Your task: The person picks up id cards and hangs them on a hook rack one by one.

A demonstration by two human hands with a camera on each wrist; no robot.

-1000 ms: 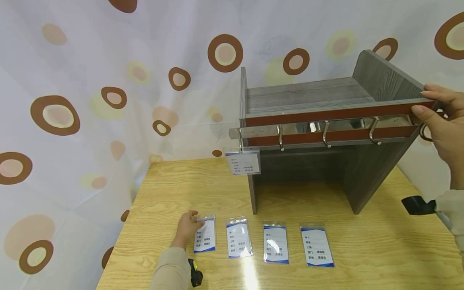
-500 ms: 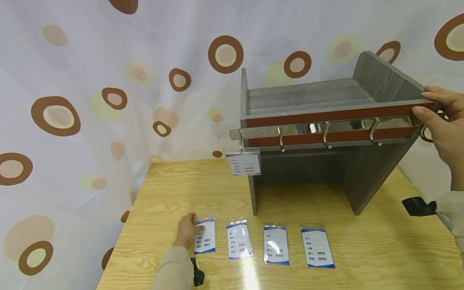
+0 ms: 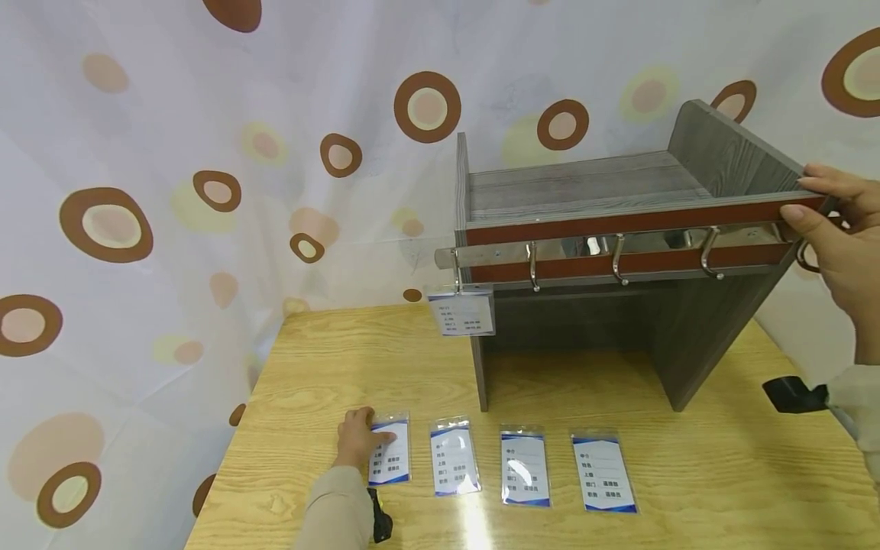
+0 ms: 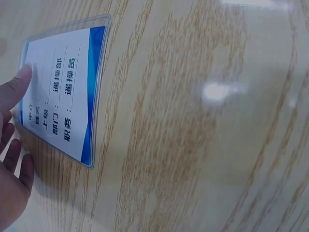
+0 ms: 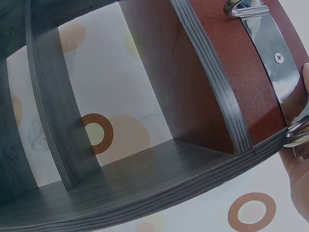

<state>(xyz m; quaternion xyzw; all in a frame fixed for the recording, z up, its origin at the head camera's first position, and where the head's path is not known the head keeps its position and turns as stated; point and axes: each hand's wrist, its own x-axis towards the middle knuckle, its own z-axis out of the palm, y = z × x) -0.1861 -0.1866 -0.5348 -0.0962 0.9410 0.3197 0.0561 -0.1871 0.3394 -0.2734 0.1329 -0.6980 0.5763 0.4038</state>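
Note:
A clear-sleeved badge [image 3: 389, 461] with a white and blue card lies at the left end of a row on the wooden table. At its upper left corner is my left hand [image 3: 356, 438]. In the left wrist view its thumb [image 4: 18, 86] overlaps the card while the other fingers bend beside the edge; I cannot tell whether they pinch it. My right hand [image 3: 842, 233] grips the upper right front corner of a grey wooden shelf [image 3: 584, 187], thumb in front. Another badge [image 3: 462, 312] hangs from the leftmost hook [image 3: 456, 269] of the metal rail.
Three more badges, a left one [image 3: 455, 457], a middle one [image 3: 525, 467] and a right one [image 3: 605, 472], lie in the same row on the table [image 3: 330, 359]. Several hooks, such as this one [image 3: 619, 260], jut from the shelf front. A patterned curtain [image 3: 275, 92] hangs behind.
My left hand has shifted slightly, its thumb now reaching farther over the leftmost badge. The right hand keeps its grip on the shelf corner. The view has tipped a little upward.

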